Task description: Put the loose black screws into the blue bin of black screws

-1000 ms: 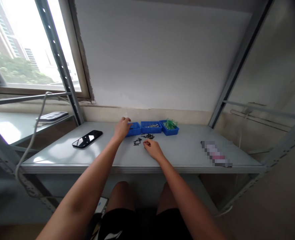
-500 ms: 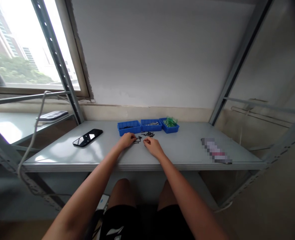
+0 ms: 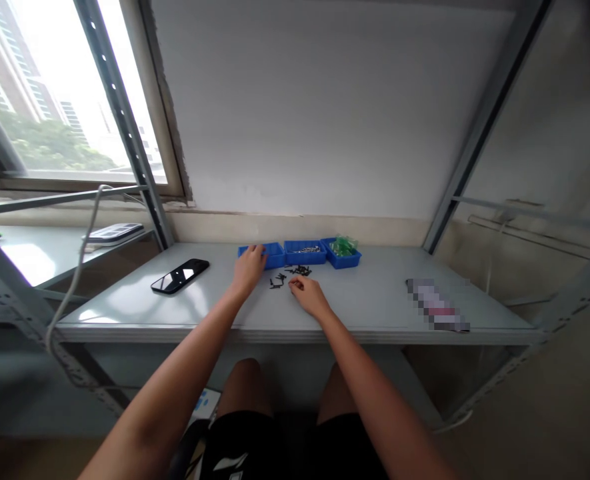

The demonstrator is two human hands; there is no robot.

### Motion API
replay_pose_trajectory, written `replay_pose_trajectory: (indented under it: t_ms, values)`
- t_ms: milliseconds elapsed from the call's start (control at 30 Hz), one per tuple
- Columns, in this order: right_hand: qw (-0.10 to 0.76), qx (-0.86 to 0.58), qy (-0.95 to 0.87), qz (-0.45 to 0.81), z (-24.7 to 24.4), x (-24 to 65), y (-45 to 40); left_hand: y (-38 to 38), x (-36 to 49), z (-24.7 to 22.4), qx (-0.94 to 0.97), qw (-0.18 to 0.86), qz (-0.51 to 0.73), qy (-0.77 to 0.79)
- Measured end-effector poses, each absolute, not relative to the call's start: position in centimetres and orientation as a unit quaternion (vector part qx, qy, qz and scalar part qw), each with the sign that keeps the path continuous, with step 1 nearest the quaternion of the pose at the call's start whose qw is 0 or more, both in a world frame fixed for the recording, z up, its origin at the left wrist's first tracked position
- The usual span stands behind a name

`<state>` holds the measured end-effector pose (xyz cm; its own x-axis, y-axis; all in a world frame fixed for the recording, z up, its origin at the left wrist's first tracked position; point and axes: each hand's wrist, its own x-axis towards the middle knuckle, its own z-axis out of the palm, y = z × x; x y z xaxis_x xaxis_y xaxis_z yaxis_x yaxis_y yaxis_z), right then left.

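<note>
My left hand (image 3: 249,268) is over the near side of the left blue bin (image 3: 275,257), its fingers curled together above the opening. Whatever lies between those fingertips is hidden. Closed in a pinch, my right hand (image 3: 307,293) rests on the tabletop; I cannot make out what it holds. Just left of its fingertips lie a few loose dark screws (image 3: 277,281). A denser pile of dark screws (image 3: 301,270) sits behind it, in front of the middle blue bin (image 3: 305,252), which contains shiny silver pieces.
The right blue bin (image 3: 343,260) holds green plastic bags (image 3: 345,245). A black phone (image 3: 181,276) lies at left on the grey table (image 3: 365,313). A blurred-out flat item (image 3: 437,305) is at right. Metal shelf posts (image 3: 489,127) flank the table, with a wall behind.
My left hand has moved from the loose screws up and left to the left blue bin. My right hand stays by the screws, still pinched. The view has shifted slightly.
</note>
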<state>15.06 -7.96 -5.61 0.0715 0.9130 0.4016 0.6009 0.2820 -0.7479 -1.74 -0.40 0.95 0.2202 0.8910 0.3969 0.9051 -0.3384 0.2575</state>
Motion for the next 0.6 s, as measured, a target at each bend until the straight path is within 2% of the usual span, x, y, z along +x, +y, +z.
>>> replay_pose_trajectory:
  t_ms: [167,300,600]
  values:
    - [0.456,-0.568,-0.664,0.169,-5.5,15.0,-8.1,-0.9,-1.1,-1.6,-0.792,-0.055,-0.127,-0.595]
    - [0.454,-0.568,-0.666,0.166,-5.5,15.0,-8.1,-0.3,-0.7,-1.5,-0.794,-0.079,-0.088,-0.596]
    - [0.453,-0.575,-0.663,0.158,-5.5,14.9,-8.0,1.0,-1.3,4.4,-0.81,0.009,-0.199,-0.552]
